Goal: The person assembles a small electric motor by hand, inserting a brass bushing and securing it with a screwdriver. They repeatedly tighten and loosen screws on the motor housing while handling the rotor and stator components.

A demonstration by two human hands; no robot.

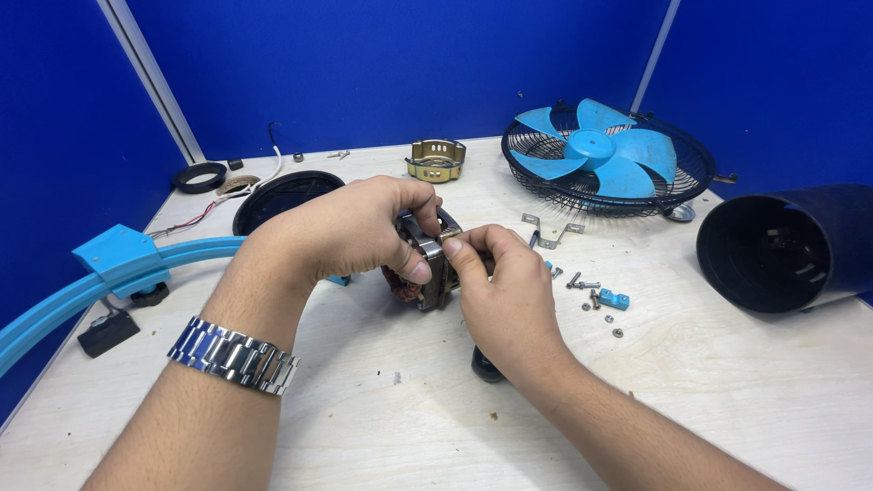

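My left hand [350,227] grips a small electric motor [429,273] with copper windings, holding it just above the pale wooden table [709,382]. My right hand [505,286] pinches a small brass-coloured part [447,235] against the motor's metal frame. A metal watch band [234,355] sits on my left wrist. Much of the motor is hidden behind both hands.
A blue fan blade in a black wire guard [607,156] lies at the back right. A black cylindrical housing [787,247] lies on the right. Loose screws and a blue clip [613,298], a metal bracket [547,234], a brass clamp [436,160], a blue curved rail [109,273] and black rings surround my hands.
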